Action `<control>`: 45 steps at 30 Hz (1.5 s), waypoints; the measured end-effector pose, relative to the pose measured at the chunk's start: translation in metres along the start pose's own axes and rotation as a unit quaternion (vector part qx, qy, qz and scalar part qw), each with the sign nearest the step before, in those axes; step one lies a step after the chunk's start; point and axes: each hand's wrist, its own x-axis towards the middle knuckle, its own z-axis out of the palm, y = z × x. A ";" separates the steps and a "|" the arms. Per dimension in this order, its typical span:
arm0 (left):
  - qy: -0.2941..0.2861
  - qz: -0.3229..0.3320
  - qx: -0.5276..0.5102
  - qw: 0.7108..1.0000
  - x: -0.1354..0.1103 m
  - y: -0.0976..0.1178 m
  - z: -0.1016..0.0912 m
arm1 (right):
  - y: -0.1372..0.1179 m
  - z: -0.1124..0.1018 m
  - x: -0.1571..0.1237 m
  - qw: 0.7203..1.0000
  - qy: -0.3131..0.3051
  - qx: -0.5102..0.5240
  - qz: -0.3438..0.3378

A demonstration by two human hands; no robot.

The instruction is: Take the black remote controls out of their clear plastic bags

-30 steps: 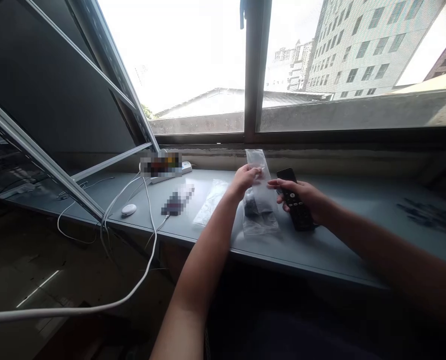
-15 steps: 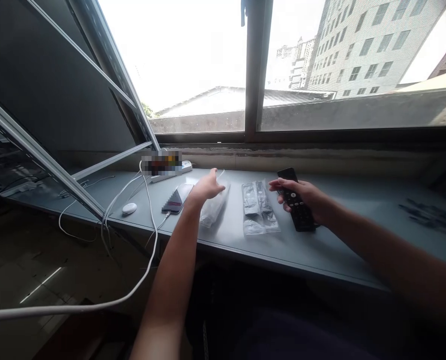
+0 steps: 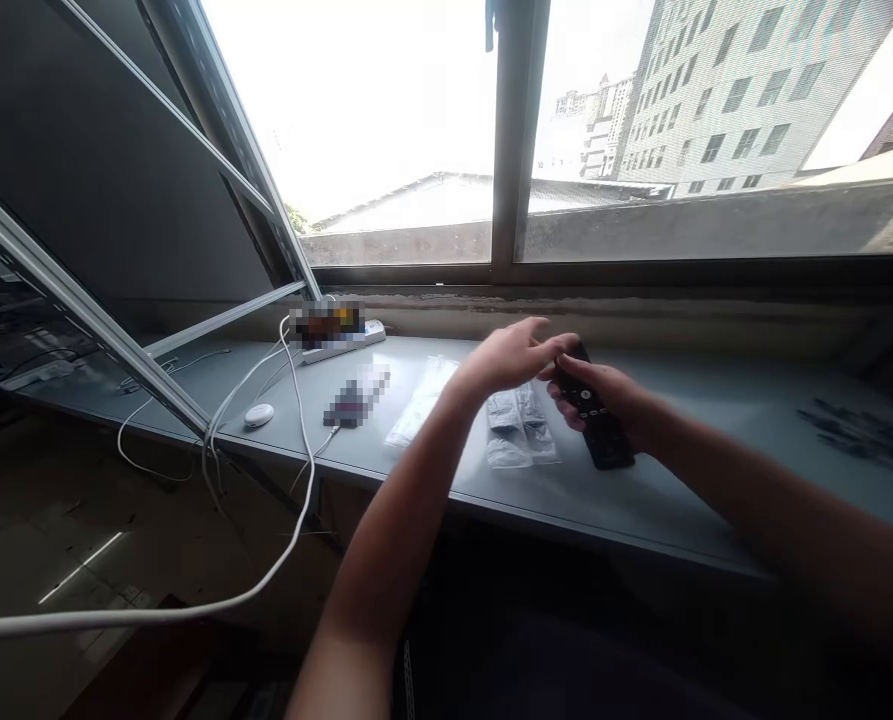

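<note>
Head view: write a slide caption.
Right hand holds a black remote, left hand at its far end, plastic bags nearby.

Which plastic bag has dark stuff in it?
The bag nearer the remote: dark patches show through its plastic. The other bag, farther left, looks whitish where the left arm doesn't hide it.

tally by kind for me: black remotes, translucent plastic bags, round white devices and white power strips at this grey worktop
Black oblong remote control: 1
Translucent plastic bags: 2
Round white device: 1
White power strip: 1
Total: 5
</note>
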 end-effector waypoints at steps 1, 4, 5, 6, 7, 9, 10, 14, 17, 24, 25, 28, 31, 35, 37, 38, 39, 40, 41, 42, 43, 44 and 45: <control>-0.025 0.003 -0.031 0.999 0.006 -0.003 0.010 | 0.001 -0.001 0.001 1.000 -0.006 0.001 -0.002; -0.048 0.002 -0.092 0.995 0.021 -0.014 0.029 | 0.002 -0.001 0.001 1.000 -0.008 0.003 -0.005; -0.048 -0.003 -0.110 0.993 0.024 -0.018 0.031 | 0.002 -0.001 0.001 1.000 -0.005 0.004 -0.005; -0.046 -0.006 -0.123 0.991 0.026 -0.022 0.031 | 0.001 -0.001 0.001 1.000 -0.003 0.006 -0.001; -0.041 -0.008 -0.135 0.990 0.028 -0.025 0.029 | 0.000 -0.001 0.001 1.000 -0.002 0.009 0.004; -0.013 -0.005 -0.159 0.987 0.031 -0.032 0.025 | -0.003 -0.001 0.001 1.000 -0.005 0.021 0.020; 0.009 -0.001 -0.169 0.986 0.032 -0.035 0.024 | -0.004 -0.001 0.001 0.999 -0.008 0.031 0.029; 0.102 0.009 -0.174 0.979 0.040 -0.047 0.021 | -0.007 -0.004 0.003 0.995 -0.019 0.078 0.053; 0.159 -0.011 -0.166 0.973 0.045 -0.055 0.020 | -0.009 -0.005 0.003 0.992 -0.009 0.113 0.063; 0.245 0.003 -0.027 0.969 0.040 -0.073 0.010 | -0.014 -0.004 0.001 0.981 0.008 0.178 0.082; 0.244 0.006 0.004 0.970 0.040 -0.075 0.009 | -0.014 -0.004 0.001 0.977 0.007 0.193 0.088; 0.224 0.013 0.099 0.970 0.039 -0.078 0.011 | -0.015 -0.004 0.001 0.969 0.006 0.224 0.100; 0.185 0.009 0.177 0.967 0.038 -0.080 0.017 | -0.016 -0.004 0.000 0.969 0.008 0.226 0.097; 0.161 0.018 0.220 0.962 0.039 -0.084 0.025 | -0.015 -0.005 0.002 0.963 0.002 0.247 0.105; 0.161 0.022 0.213 0.964 0.039 -0.087 0.027 | -0.015 -0.006 0.002 0.959 -0.001 0.260 0.116; 0.160 0.023 0.209 0.964 0.039 -0.089 0.027 | -0.015 -0.006 0.002 0.957 0.001 0.262 0.121; 0.159 0.023 0.208 0.965 0.038 -0.090 0.027 | -0.015 -0.005 0.002 0.957 0.007 0.262 0.124; 0.157 0.022 0.211 0.964 0.038 -0.090 0.027 | -0.016 -0.005 0.002 0.958 0.017 0.258 0.125; 0.154 0.022 0.218 0.963 0.037 -0.091 0.027 | -0.017 -0.005 0.002 0.959 0.028 0.252 0.125; 0.151 0.022 0.228 0.962 0.036 -0.090 0.027 | -0.017 -0.004 0.002 0.961 0.038 0.246 0.124; 0.147 0.022 0.237 0.960 0.036 -0.090 0.027 | -0.018 -0.004 0.002 0.962 0.046 0.239 0.122; 0.145 0.021 0.246 0.958 0.035 -0.089 0.027 | -0.018 -0.004 0.003 0.964 0.052 0.232 0.118; 0.144 0.021 0.253 0.957 0.034 -0.089 0.028 | -0.018 -0.004 0.003 0.966 0.054 0.227 0.111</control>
